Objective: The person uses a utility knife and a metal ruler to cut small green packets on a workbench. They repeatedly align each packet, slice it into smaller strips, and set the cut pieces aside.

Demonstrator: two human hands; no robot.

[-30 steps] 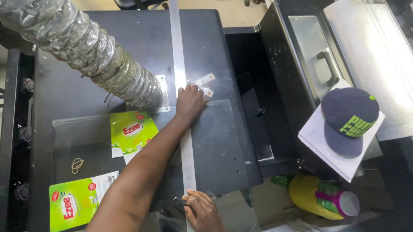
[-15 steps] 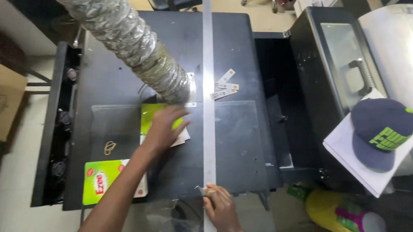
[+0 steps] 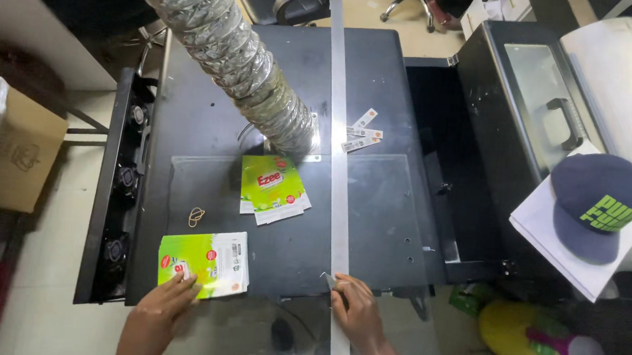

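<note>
My left hand [image 3: 162, 304] rests at the near edge of a dark flat machine top [image 3: 382, 78], its fingertips touching a stack of green and white printed pouches [image 3: 206, 262]. My right hand [image 3: 355, 310] presses on the near end of a long metal ruler [image 3: 337, 142] and seems to pinch a small blade against it. The ruler runs straight away from me over a clear plastic sheet [image 3: 380, 212]. A second small pile of green pouches [image 3: 272, 188] lies left of the ruler.
A silver flexible duct [image 3: 228, 53] crosses the top from the upper left. Small paper strips [image 3: 362, 135] and a rubber band [image 3: 196, 216] lie nearby. A dark cap [image 3: 597, 204] sits on white paper at right, a cardboard box [image 3: 14, 153] at left.
My left hand has drawn back from the ruler, past the middle pouches, to the near stack of pouches. My right hand has stayed on the ruler's near end. The view shifted.
</note>
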